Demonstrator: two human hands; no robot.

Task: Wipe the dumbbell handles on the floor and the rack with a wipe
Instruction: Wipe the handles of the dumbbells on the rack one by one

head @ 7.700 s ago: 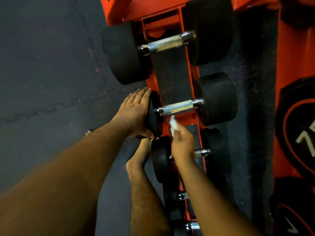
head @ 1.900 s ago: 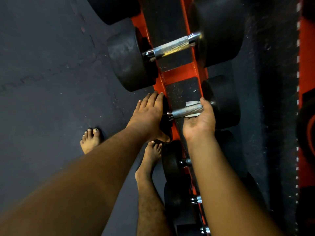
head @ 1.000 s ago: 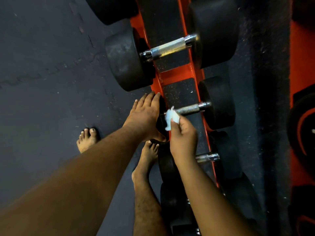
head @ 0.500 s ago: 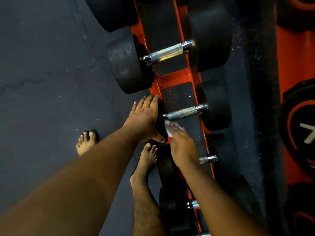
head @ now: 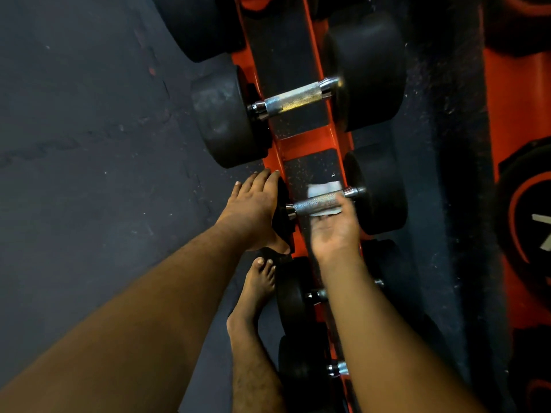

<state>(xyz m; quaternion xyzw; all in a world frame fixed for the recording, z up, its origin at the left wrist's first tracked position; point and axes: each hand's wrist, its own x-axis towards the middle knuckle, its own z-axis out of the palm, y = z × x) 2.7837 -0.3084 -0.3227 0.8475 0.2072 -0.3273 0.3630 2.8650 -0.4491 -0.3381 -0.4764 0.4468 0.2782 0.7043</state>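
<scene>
Dark rubber flooring (head: 89, 144) is seen from above, with an orange rack (head: 310, 138) running up the middle of the view and black dumbbells laid across its rails. The dumbbell being wiped (head: 378, 189) is set in the middle of the rack, its knurled metal handle (head: 316, 202) spanning the gap between the two rails. The right hand (head: 334, 228) is turned palm up beneath this handle, and a white wipe (head: 323, 187) is wrapped under and behind the bar, held against the metal by the fingers curled up around it; the fingertips are blurred. The left hand (head: 253, 210) is laid flat with straight fingers against the outer face of the dumbbell's near weight head, nothing being gripped by it. A larger dumbbell (head: 226, 117) is seated farther up the rack, its bright handle bare, and part of another is seen at the top edge. Smaller dumbbells (head: 293, 296) are lined up lower on the rack, partly hidden by the right forearm. A bare foot (head: 256, 290) is planted on the floor just beside the rack, below the left hand. Weight plates with orange markings (head: 524, 210) are visible at the right edge.
</scene>
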